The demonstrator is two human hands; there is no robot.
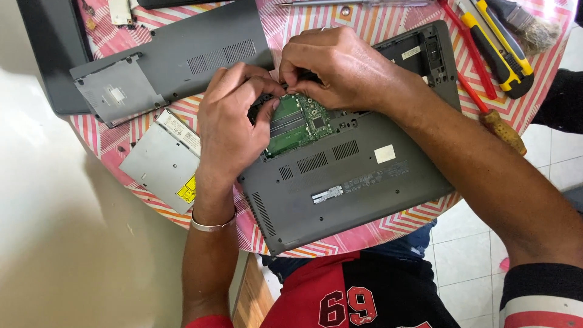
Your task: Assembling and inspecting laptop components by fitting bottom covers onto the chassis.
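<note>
A grey laptop [358, 176] lies bottom-up on a small round table, with a hatch open onto a green circuit board [297, 121]. My left hand [231, 115] rests on the laptop's left edge, its fingertips pinching a small dark part at the top of the opening. My right hand [340, 70] comes in from the right and pinches the same small part right beside the left fingertips. What the part is stays hidden under the fingers. A metal bangle [212, 225] circles my left wrist.
A grey removed bottom cover [164, 64] lies at the upper left, a silver optical drive [161, 161] below it. A yellow utility knife [501, 51], a red-handled tool [470, 45], a wooden-handled tool [504, 130] and a brush [531, 24] lie at the right. The pink striped tablecloth [401, 222] overhangs the table's edge.
</note>
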